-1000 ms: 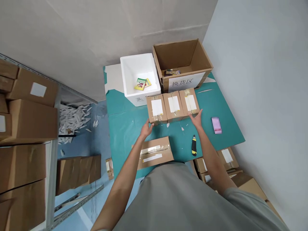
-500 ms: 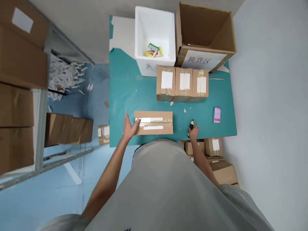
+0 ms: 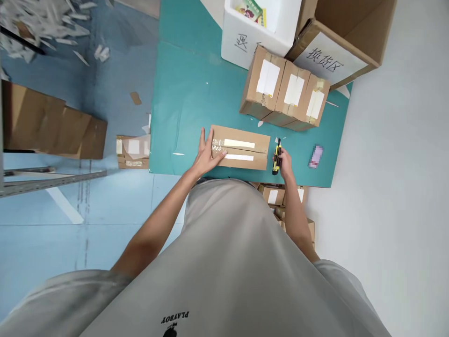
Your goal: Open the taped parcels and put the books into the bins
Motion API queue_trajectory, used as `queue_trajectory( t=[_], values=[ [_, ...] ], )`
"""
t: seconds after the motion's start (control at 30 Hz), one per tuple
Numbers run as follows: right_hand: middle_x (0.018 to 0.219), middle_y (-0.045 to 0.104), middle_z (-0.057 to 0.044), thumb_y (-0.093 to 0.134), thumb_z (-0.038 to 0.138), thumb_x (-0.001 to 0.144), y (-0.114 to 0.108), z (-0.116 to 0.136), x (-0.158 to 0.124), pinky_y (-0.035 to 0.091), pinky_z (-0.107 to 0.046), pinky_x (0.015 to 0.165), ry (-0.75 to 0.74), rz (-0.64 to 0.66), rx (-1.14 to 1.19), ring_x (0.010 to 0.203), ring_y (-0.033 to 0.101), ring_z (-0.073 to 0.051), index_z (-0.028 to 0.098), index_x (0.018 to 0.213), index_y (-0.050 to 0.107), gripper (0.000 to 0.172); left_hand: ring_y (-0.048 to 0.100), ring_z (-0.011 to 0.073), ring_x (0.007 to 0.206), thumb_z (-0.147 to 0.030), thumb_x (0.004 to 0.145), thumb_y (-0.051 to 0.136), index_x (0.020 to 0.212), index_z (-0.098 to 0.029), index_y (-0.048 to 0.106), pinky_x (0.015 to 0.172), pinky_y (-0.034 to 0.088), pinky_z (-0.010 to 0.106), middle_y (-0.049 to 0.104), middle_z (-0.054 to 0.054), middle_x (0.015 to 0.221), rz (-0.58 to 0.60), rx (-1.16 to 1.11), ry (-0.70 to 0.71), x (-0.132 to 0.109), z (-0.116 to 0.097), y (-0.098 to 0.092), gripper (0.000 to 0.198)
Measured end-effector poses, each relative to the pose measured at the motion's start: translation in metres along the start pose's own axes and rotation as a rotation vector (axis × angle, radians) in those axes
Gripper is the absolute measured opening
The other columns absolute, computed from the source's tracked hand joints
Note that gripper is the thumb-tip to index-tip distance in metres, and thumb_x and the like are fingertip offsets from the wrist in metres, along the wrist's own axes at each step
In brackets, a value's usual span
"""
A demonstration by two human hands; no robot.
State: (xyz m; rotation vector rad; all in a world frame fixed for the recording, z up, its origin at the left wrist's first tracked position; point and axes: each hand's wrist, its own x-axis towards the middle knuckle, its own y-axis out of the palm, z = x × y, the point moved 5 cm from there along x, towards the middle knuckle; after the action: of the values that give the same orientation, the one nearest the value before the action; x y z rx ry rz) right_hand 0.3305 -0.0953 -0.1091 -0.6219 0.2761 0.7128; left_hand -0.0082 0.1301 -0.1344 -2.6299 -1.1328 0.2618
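A sealed-looking cardboard box lies flat on the green table near my body, with clear tape at its left end, a dark seam along its middle and a white strip on either side. My left hand grips the box's left end, thumb on top and fingers along the side. To the right of the box, my right hand is closed around a black and yellow utility knife, which points away from me, apart from the box. Whether its blade is out I cannot tell.
Behind stand several taped boxes, a white foam bin holding colourful packets, and a large open carton. A blurred pink item lies right on the green table. More cartons stand on the floor to the left.
My view has shifted closer and tilted. The utility knife, lying under my right hand before, is now held in it upright beside the box. My left hand stays at the box's left end.
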Motion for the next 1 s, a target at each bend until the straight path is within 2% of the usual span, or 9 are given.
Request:
queue_trajectory(
  t=[0.07,0.13,0.27,0.33,0.4,0.5,0.63,1.0],
  values=[
    [0.107,0.079,-0.006,0.051,0.057,0.096,0.005,0.031,-0.007,0.066,-0.037,0.081,-0.052,0.096,0.066,0.085,0.077,-0.023,0.022,0.134,0.068,0.054,-0.004,0.0464,0.180,-0.090,0.094,0.069,0.180,-0.026,0.038,0.143,0.010,0.068,-0.005,0.019,0.194,0.023,0.004,0.024,0.003,0.000,-0.007,0.112],
    [0.101,0.079,-0.005,0.054,0.068,0.101,0.015,0.064,-0.016,0.064,-0.036,0.074,-0.131,0.181,0.074,0.078,0.074,-0.022,0.025,0.131,0.068,0.055,0.001,0.0458,0.180,-0.090,0.096,0.066,0.174,-0.027,0.048,0.143,0.012,0.068,0.003,0.018,0.194,0.048,-0.016,0.028,0.006,0.002,-0.014,0.102],
    [0.089,0.076,-0.003,0.053,0.093,0.101,0.060,0.120,-0.042,0.059,-0.032,0.070,-0.273,0.377,-0.159,0.067,0.067,-0.018,0.026,0.115,0.069,0.070,0.011,0.0452,0.180,-0.090,0.094,0.068,0.174,-0.024,0.048,0.143,0.017,0.068,0.022,0.022,0.190,0.127,-0.074,0.046,0.012,0.005,-0.020,0.105],
    [0.090,0.079,-0.003,0.048,0.089,0.107,0.090,0.142,-0.058,0.058,-0.033,0.077,-0.372,0.492,-0.390,0.072,0.070,-0.020,0.025,0.119,0.071,0.069,0.015,0.0447,0.179,-0.089,0.093,0.071,0.175,-0.024,0.046,0.142,0.021,0.068,0.026,0.023,0.188,0.160,-0.110,0.045,0.014,0.007,-0.019,0.107],
    [0.102,0.083,-0.006,0.045,0.074,0.115,0.118,0.159,-0.071,0.056,-0.034,0.086,-0.492,0.561,-0.665,0.087,0.076,-0.024,0.024,0.131,0.072,0.060,0.017,0.0438,0.179,-0.088,0.093,0.074,0.176,-0.026,0.044,0.141,0.024,0.067,0.026,0.023,0.188,0.177,-0.150,0.035,0.015,0.009,-0.018,0.108],
    [0.125,0.085,-0.011,0.045,0.055,0.121,0.150,0.174,-0.085,0.050,-0.035,0.092,-0.610,0.613,-1.009,0.110,0.078,-0.030,0.023,0.142,0.072,0.047,0.018,0.0426,0.179,-0.087,0.091,0.077,0.175,-0.026,0.045,0.142,0.024,0.065,0.025,0.022,0.189,0.177,-0.195,0.031,0.015,0.009,-0.016,0.109],
    [0.126,0.085,-0.013,0.045,0.049,0.122,0.174,0.182,-0.093,0.047,-0.035,0.089,-0.644,0.672,-1.204,0.113,0.078,-0.034,0.023,0.143,0.074,0.044,0.019,0.0417,0.179,-0.089,0.090,0.076,0.175,-0.021,0.046,0.144,0.023,0.060,0.028,0.023,0.188,0.166,-0.222,0.037,0.015,0.008,-0.013,0.113],
    [0.123,0.084,-0.016,0.046,0.045,0.122,0.186,0.194,-0.097,0.048,-0.039,0.092,-0.611,0.615,-1.308,0.112,0.077,-0.036,0.021,0.140,0.074,0.041,0.022,0.0406,0.178,-0.088,0.092,0.075,0.176,-0.027,0.045,0.142,0.026,0.061,0.031,0.020,0.187,0.158,-0.242,0.071,0.016,0.013,-0.007,0.109]
  ],
)
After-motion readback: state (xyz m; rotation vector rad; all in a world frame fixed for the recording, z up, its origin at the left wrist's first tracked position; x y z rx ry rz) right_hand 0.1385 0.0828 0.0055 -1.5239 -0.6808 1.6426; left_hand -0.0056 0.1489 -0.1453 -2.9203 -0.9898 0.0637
